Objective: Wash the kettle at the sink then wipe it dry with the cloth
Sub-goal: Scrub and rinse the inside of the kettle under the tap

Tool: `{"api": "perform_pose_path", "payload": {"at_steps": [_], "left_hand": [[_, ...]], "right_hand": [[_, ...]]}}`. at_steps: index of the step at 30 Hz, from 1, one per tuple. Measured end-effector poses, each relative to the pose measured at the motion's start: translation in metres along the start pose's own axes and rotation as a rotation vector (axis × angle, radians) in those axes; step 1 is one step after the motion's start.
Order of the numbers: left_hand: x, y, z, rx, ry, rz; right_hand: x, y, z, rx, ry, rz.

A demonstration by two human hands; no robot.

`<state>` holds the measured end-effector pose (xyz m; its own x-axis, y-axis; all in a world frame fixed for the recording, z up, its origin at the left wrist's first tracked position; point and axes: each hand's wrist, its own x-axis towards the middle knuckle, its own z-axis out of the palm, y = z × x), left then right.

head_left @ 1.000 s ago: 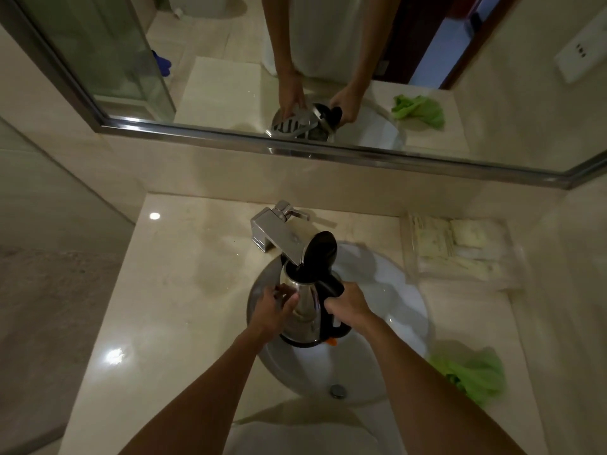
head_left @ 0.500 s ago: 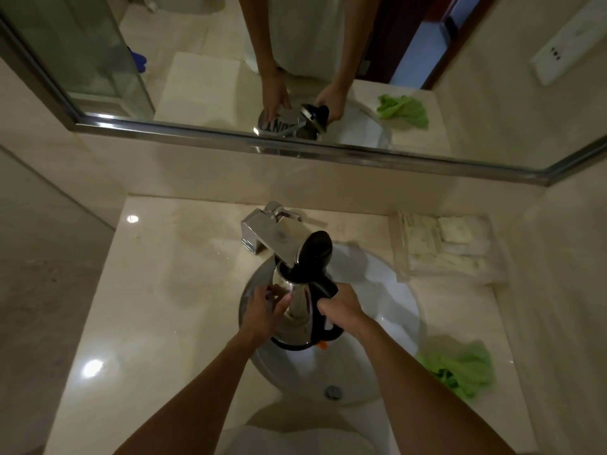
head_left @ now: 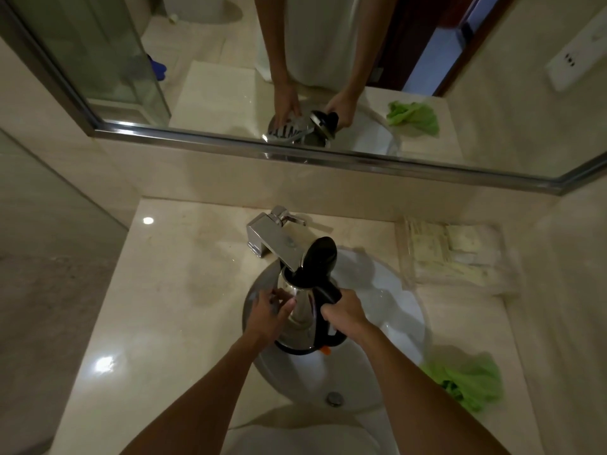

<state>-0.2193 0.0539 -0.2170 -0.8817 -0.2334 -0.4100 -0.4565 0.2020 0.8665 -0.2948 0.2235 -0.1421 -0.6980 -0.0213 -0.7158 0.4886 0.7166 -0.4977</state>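
A steel kettle [head_left: 303, 318] with a black handle and base stands upright over the round white sink [head_left: 391, 307], its black lid [head_left: 320, 257] flipped open under the chrome faucet [head_left: 272, 239] spout. My right hand [head_left: 345, 311] grips the black handle. My left hand [head_left: 269, 311] rests against the kettle's steel left side, fingers spread on the body. A crumpled green cloth [head_left: 469, 380] lies on the counter to the right of the sink, apart from both hands.
A beige stone counter [head_left: 164, 307] surrounds the sink, with a wall on the left. A clear tray of packets [head_left: 450, 254] sits at the back right. The mirror [head_left: 295, 77] above reflects the hands and kettle. The sink's overflow button [head_left: 334, 398] is near me.
The kettle and both hands stay in nearly the same place under the faucet; my left hand's fingers have shifted slightly on the steel body. The camera view has moved a little.
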Motion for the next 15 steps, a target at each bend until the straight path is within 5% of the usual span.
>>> {"api": "perform_pose_path", "payload": {"at_steps": [15], "left_hand": [[0.001,-0.003,0.001,0.032,0.004,-0.04]], "right_hand": [[-0.002,-0.004,0.0,-0.043,-0.014,-0.011]]}}
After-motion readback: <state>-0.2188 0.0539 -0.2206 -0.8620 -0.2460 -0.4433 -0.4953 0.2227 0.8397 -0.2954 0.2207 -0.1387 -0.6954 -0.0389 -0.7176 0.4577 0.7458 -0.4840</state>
